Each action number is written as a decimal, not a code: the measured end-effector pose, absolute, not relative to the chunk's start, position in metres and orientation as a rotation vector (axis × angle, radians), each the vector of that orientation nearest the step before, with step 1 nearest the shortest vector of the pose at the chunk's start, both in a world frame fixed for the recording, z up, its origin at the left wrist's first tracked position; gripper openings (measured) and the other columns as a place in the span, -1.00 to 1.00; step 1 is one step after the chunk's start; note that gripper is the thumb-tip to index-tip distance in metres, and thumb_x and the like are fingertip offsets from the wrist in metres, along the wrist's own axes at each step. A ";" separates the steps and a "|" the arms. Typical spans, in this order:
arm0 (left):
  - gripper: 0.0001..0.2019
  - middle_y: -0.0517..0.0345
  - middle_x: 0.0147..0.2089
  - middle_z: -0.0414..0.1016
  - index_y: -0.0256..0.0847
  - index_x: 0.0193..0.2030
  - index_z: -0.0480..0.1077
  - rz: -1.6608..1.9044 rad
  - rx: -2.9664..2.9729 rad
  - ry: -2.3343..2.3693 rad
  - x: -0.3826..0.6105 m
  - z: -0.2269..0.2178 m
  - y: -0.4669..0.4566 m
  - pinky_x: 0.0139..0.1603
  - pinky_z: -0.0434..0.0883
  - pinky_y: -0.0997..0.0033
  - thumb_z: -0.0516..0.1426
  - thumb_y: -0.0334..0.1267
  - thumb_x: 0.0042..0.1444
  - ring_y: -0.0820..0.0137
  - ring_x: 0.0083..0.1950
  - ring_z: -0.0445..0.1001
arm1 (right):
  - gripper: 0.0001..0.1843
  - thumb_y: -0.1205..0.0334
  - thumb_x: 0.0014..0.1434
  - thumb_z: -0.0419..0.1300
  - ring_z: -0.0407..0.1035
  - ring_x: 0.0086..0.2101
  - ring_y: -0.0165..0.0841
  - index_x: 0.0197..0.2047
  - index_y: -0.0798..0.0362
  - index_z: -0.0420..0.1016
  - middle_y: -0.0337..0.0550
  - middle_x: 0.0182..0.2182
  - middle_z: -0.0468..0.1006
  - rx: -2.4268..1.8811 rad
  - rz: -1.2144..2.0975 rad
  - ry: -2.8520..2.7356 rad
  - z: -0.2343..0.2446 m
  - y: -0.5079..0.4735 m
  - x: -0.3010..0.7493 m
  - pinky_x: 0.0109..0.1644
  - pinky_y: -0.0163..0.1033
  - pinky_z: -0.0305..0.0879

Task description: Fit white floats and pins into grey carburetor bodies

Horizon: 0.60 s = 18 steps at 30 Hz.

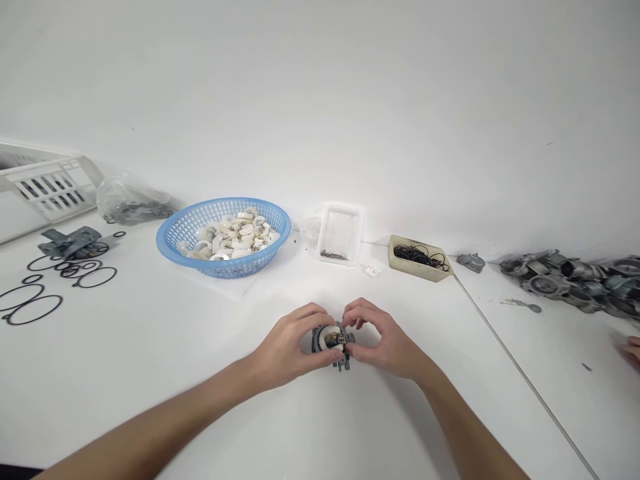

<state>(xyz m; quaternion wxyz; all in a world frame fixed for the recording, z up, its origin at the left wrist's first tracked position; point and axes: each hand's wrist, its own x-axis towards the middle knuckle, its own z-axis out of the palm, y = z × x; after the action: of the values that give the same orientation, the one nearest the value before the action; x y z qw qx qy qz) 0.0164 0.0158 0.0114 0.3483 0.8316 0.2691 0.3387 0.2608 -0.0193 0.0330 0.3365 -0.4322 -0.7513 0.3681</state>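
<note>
My left hand (287,343) curves around a grey metal part (333,341), thumb and fingers clamping it just above the white tabletop or resting on it; I can't tell which. My right hand (387,341) is curled at its right side, thumb against the metal, but whether those fingertips pinch anything small is hidden from me. The part sits between my hands, a white curved piece (323,337) showing in its face, my fingers covering much of the rim. At the right edge another person's hand (633,348) is mostly cut off and blurred, near a cropped heap of grey castings (565,281). On the left, the frame cuts a white crate (50,190) and one of the black rings (37,310); the contents of the clear bag (133,200) blur together. Bare tabletop (280,427) lies on my near side and stretches forward to the blue basket (225,266), with the wall behind. To my right, a thin pale strip (520,368) slants past the bottom edge.
</note>
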 end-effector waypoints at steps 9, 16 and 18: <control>-0.70 0.08 0.01 0.52 -0.09 0.07 0.51 0.870 2.145 0.692 0.017 0.012 0.017 -0.01 0.50 0.28 0.36 -0.14 0.23 0.27 -0.04 0.54 | -0.69 0.38 0.17 0.34 0.33 -0.13 -0.29 -0.05 -0.13 0.54 -0.21 -0.04 0.47 -1.106 0.964 -1.955 0.031 -0.019 0.262 0.05 -0.14 0.29; -0.69 0.06 0.01 0.52 -0.10 0.05 0.52 0.883 2.131 0.698 0.016 0.010 0.017 0.00 0.51 0.27 0.36 -0.09 0.23 0.25 -0.04 0.54 | -0.71 0.37 0.18 0.33 0.34 -0.13 -0.29 -0.05 -0.12 0.54 -0.20 -0.05 0.48 -1.112 0.958 -1.959 0.032 -0.019 0.261 0.04 -0.13 0.30; -0.69 0.05 0.01 0.52 -0.10 0.05 0.52 0.885 2.136 0.700 0.016 0.010 0.017 0.00 0.52 0.26 0.36 -0.09 0.23 0.25 -0.04 0.55 | -0.71 0.37 0.18 0.33 0.34 -0.13 -0.28 -0.05 -0.11 0.54 -0.19 -0.05 0.48 -1.113 0.956 -1.959 0.033 -0.019 0.261 0.04 -0.12 0.31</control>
<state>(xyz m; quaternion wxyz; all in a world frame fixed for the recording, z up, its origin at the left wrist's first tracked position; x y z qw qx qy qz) 0.0164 0.0171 0.0103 0.3548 0.8267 0.2709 0.3426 0.2606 -0.0189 0.0327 0.3399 -0.4278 -0.7528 0.3672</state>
